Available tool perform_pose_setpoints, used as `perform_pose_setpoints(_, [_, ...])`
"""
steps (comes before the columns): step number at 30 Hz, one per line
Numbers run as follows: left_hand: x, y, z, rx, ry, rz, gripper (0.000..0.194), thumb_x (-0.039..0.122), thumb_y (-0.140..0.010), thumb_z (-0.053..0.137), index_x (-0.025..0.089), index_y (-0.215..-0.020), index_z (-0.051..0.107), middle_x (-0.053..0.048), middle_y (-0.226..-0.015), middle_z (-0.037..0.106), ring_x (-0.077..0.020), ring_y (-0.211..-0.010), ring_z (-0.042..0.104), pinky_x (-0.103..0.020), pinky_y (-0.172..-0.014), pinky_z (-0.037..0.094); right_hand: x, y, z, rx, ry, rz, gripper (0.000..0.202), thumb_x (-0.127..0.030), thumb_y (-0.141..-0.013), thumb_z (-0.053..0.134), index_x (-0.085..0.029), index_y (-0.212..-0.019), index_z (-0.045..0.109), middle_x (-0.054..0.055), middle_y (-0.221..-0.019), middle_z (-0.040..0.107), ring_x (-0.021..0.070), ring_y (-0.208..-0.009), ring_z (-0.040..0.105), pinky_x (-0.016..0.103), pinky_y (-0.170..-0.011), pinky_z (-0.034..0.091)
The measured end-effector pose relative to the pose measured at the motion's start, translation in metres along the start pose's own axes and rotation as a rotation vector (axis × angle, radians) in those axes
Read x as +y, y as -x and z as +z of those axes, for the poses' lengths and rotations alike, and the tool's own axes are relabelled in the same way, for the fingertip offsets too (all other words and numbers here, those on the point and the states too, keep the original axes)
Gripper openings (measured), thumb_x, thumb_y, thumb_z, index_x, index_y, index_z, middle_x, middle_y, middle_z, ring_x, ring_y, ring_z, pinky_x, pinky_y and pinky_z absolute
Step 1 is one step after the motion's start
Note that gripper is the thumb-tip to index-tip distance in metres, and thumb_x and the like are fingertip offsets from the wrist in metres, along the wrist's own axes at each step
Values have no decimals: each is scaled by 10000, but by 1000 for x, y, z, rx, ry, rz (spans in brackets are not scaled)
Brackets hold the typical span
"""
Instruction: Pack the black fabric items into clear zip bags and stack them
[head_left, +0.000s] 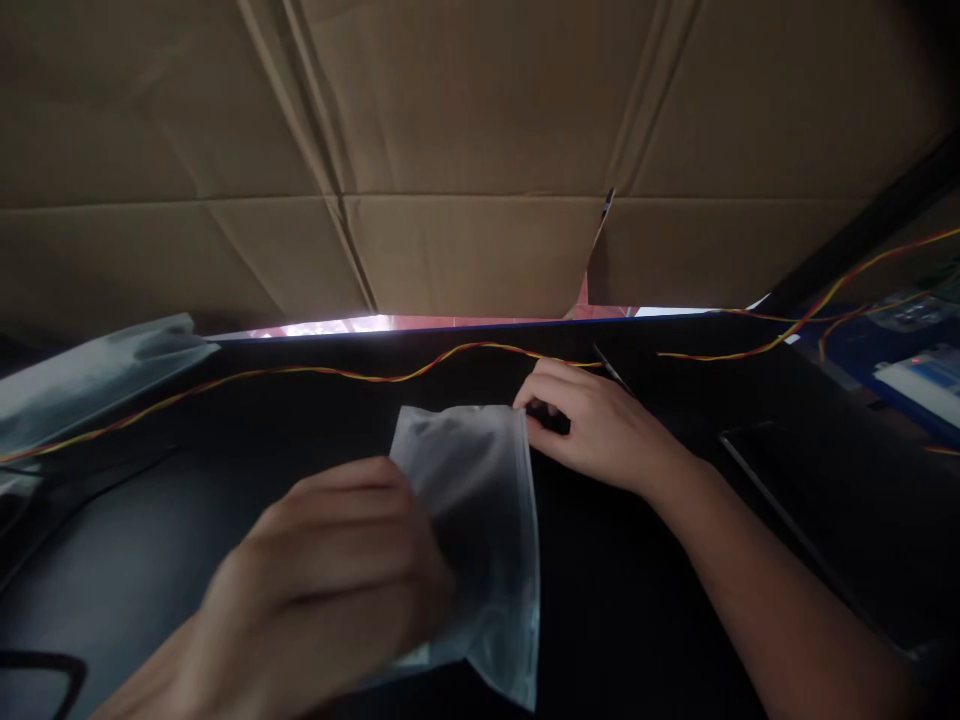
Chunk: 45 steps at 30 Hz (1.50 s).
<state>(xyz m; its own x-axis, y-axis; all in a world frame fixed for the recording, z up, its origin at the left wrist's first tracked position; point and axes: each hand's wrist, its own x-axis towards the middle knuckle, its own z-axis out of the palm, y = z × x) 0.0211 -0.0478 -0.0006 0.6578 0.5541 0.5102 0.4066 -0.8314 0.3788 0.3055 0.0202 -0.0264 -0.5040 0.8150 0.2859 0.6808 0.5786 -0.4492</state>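
A translucent plastic zip bag (pixel 480 500) is stretched between my hands above a black surface. With thumb and fingers pinched together, my right hand (pixel 592 420) grips the bag's far right corner, at the end of its seal strip. My left hand (pixel 337 570) is closed over the near left part of the bag, its fingers curled and its fingertips hidden from view. Whether anything lies inside the bag I cannot make out.
Another plastic bag (pixel 97 370) lies at the far left. A twisted red and yellow wire (pixel 360 377) runs along the back. Brown cardboard (pixel 480 120) stands behind. A dark flat panel (pixel 840 500) lies at right, near a blue tray-like area with a white item (pixel 926 380).
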Motion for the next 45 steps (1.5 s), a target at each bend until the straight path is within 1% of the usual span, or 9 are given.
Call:
perform_pose_setpoints(3, [-17, -14, 14, -87, -75, 24, 220, 273, -1009, 616, 227, -1183, 742, -57, -1175, 831, -278, -1089, 793, -444, -923, 670, 1, 4, -1, -86, -12, 117, 277, -141, -955, 636, -266, -1202, 635, 24, -1141, 705, 174, -880, 668, 317, -746, 484])
perform_pose_setpoints(7, [-34, -6, 30, -264, -173, -244, 666, 525, -1097, 543, 176, -1655, 443, -182, -1719, 465, -426, -1625, 382, -675, -1247, 460, -3, 5, -8, -218, -99, 202, 107, -276, -945, 745, -249, -941, 641, -28, -845, 684, 152, -688, 617, 295, -610, 441])
perform_pose_setpoints(11, [-40, 8, 37, -340, -158, -376, 817, 679, -1107, 422, 200, -1748, 259, -158, -1807, 281, -418, -1678, 235, -685, -1327, 312, -20, 4, -10, -323, -242, 153, 181, -432, -953, 797, -261, -928, 743, -22, -842, 673, 146, -699, 612, 287, -616, 468])
perform_pose_setpoints(15, [-45, 11, 38, -321, -158, -418, 776, 659, -1134, 325, 230, -1767, 190, -120, -1823, 242, -393, -1693, 176, -679, -1354, 242, -36, 8, -3, -272, -291, 109, 507, -486, -933, 830, -360, -1405, 695, 39, -1377, 666, 225, -1111, 693, 366, -924, 576])
perform_pose_setpoints(18, [-48, 11, 39, -315, -144, -432, 719, 607, -1160, 254, 258, -1775, 122, -103, -1829, 224, -364, -1703, 145, -697, -1355, 213, -39, 10, 4, -364, -241, 91, 555, -466, -887, 880, -360, -1403, 704, 54, -1565, 561, 312, -1393, 594, 468, -1123, 525])
perform_pose_setpoints(27, [-50, 11, 33, -394, -176, -442, 827, 727, -1118, 268, 292, -1777, 20, -92, -1846, 147, -373, -1704, 133, -692, -1349, 210, -39, 4, 12, -304, -275, -27, 182, -140, -1024, 693, -262, -1101, 803, 52, -1258, 753, 240, -1173, 701, 399, -1019, 544])
perform_pose_setpoints(34, [-63, 10, 34, -532, -303, -602, 1125, 951, -961, 307, 220, -1771, 33, -124, -1835, 61, -456, -1685, -47, -800, -1310, 100, -17, 9, -29, -292, -354, 96, 169, -201, -938, 771, -290, -1082, 764, -21, -1160, 736, 191, -1044, 701, 345, -947, 528])
perform_pose_setpoints(41, [-103, 50, -30, -621, -403, -589, 1031, 824, -914, 580, 304, -1749, 267, -94, -1811, 241, -496, -1677, 123, -851, -1270, 118, 3, 16, -52, -255, -243, 243, 143, -151, -837, 647, -278, -900, 627, -48, -861, 643, 184, -798, 624, 326, -708, 476])
perform_pose_setpoints(45, [-109, 91, -72, -402, -516, -531, 869, 736, -915, 616, 333, -1668, 457, -44, -1751, 442, -458, -1584, 439, -702, -1307, 318, 13, 20, -48, -286, 26, 418, 166, -186, -819, 599, -281, -953, 626, -17, -970, 664, 194, -761, 622, 333, -622, 447])
